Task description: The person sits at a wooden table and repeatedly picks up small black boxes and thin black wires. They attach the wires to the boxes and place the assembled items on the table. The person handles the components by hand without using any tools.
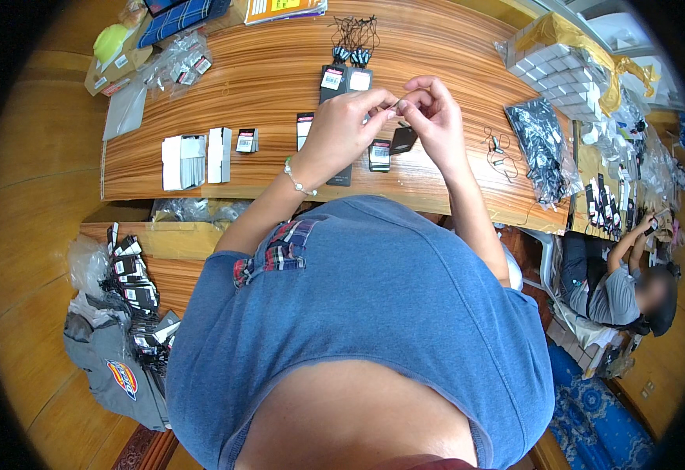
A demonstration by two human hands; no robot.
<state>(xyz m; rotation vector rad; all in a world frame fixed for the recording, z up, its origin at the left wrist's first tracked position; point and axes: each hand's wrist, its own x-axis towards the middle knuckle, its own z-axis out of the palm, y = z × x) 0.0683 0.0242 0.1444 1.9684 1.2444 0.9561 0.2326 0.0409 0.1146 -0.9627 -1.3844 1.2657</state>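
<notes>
Above the table, my left hand and my right hand meet with their fingertips pinched together. A thin dark cord seems to run between them, mostly hidden by the fingers. Just below my right fingers is a black tag; whether it hangs from the cord I cannot tell. Beside it lies a small stack of black tags with white labels. A long dark board lies under my left hand, partly covered by it. At its far end sit labelled tags with bundled black cords.
White card stacks and a small tag stack lie left. Loose black cords and a bagged dark bundle lie right, near a box of white cartons. Another person sits at the right.
</notes>
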